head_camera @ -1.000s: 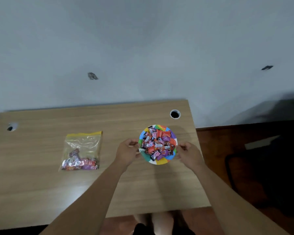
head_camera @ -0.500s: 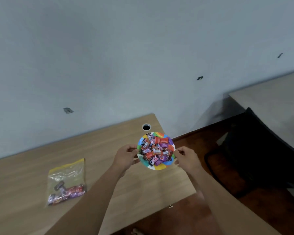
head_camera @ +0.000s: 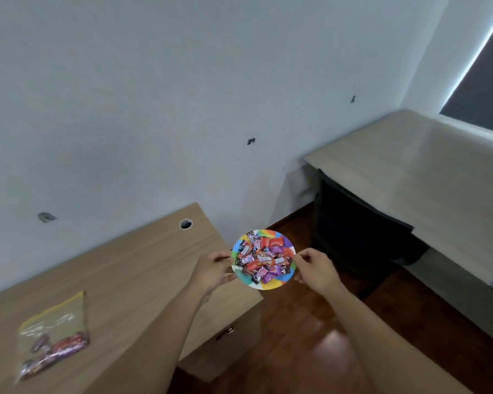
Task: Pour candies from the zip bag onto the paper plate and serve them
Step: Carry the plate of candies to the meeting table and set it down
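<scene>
A colourful paper plate (head_camera: 271, 285) heaped with wrapped candies (head_camera: 264, 257) is held in the air past the right end of the wooden desk (head_camera: 120, 280). My left hand (head_camera: 212, 270) pinches its left rim and my right hand (head_camera: 315, 268) pinches its right rim. The plate looks level. The zip bag (head_camera: 53, 335), clear with a yellow seal, lies on the desk at the lower left with a few candies left in its bottom.
A second, lighter desk (head_camera: 427, 177) stands to the right under a dark window, with a black chair (head_camera: 359, 231) tucked beneath it. Dark wooden floor (head_camera: 296, 336) lies between the two desks. A cable hole (head_camera: 186, 223) sits near the first desk's far corner.
The plate has been lifted off the desk and carried right, beyond the desk's end. My view has turned right, bringing the second desk into sight. The bag stayed in place.
</scene>
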Available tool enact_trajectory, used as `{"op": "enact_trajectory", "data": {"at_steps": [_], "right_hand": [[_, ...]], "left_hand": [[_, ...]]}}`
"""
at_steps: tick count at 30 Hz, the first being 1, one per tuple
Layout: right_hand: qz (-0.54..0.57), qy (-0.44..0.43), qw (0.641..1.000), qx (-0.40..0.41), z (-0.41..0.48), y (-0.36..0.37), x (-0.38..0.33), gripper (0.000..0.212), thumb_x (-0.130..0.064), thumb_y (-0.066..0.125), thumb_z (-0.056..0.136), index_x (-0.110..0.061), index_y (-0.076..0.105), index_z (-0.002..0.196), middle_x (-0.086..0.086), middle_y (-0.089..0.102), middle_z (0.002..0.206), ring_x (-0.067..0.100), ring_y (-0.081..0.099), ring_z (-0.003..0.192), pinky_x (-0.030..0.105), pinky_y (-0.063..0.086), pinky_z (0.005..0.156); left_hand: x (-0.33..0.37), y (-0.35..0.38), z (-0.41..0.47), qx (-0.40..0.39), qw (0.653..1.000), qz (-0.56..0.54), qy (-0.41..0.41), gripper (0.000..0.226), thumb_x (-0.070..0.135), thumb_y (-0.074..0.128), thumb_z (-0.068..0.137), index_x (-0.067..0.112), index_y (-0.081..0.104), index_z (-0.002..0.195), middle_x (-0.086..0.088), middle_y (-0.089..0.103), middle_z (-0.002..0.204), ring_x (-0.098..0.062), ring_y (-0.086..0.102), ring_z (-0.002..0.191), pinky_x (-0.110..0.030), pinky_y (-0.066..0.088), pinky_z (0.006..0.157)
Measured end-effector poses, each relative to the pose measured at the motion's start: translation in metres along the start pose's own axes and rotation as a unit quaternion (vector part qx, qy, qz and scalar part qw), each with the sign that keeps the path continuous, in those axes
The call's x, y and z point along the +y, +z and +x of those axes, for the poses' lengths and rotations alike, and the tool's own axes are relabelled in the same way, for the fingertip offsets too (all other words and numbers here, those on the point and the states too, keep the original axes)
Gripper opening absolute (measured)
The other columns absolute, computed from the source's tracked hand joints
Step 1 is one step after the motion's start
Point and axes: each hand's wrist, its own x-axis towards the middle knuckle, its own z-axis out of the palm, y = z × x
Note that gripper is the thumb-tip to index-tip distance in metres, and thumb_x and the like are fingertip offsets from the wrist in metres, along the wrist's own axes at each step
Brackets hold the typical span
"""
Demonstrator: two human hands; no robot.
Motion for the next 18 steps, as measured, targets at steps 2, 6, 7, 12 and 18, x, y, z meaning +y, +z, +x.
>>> {"op": "enact_trajectory", "data": {"at_steps": [2,6,7,12,18], "right_hand": [[0.009,0.013,1.000,0.014,-0.014,-0.030,0.020,0.021,-0.039,0.063,0.106,-0.022,0.072,0.099,0.000,0.081,0.078,0.014,0.080,0.071,0.040,0.070,0.077],[0.031,0.046,0.997,0.046,-0.040,-0.089,0.063,0.022,-0.040,0.063,0.106,-0.020,0.071,0.101,0.002,0.080,0.078,0.013,0.078,0.068,0.033,0.066,0.069],[0.035,0.054,0.996,0.057,-0.046,-0.103,0.074,0.023,-0.040,0.063,0.106,-0.019,0.071,0.101,0.002,0.080,0.077,0.012,0.077,0.067,0.031,0.064,0.066],[0.061,0.092,0.988,0.104,-0.072,-0.169,0.127,0.024,-0.040,0.064,0.105,-0.018,0.071,0.098,0.001,0.081,0.079,0.013,0.080,0.068,0.040,0.070,0.072],[0.083,0.129,0.974,0.165,-0.100,-0.235,0.185,0.026,-0.040,0.065,0.104,-0.016,0.072,0.097,-0.003,0.081,0.083,0.012,0.081,0.067,0.038,0.070,0.068]], "left_hand": [[-0.003,0.035,-0.012,-0.016,1.000,0.011,-0.001,0.015,0.003,0.064,0.104,0.002,0.072,0.117,-0.015,0.077,0.107,-0.019,0.075,0.079,-0.024,0.066,0.062],[-0.012,0.105,-0.034,-0.047,0.998,0.049,0.003,0.015,0.009,0.066,0.104,0.006,0.075,0.116,-0.012,0.081,0.106,-0.020,0.078,0.089,-0.027,0.067,0.068],[-0.014,0.122,-0.038,-0.056,0.997,0.056,0.003,0.016,0.010,0.066,0.105,0.007,0.075,0.117,-0.012,0.081,0.108,-0.021,0.079,0.094,-0.029,0.067,0.070],[-0.023,0.204,-0.059,-0.108,0.989,0.103,0.004,0.014,0.014,0.066,0.105,0.014,0.076,0.116,-0.009,0.082,0.114,-0.021,0.080,0.106,-0.034,0.068,0.081],[-0.028,0.300,-0.074,-0.180,0.973,0.143,0.010,0.018,0.014,0.066,0.105,0.010,0.075,0.120,-0.009,0.080,0.115,-0.023,0.079,0.108,-0.038,0.067,0.090]]}}
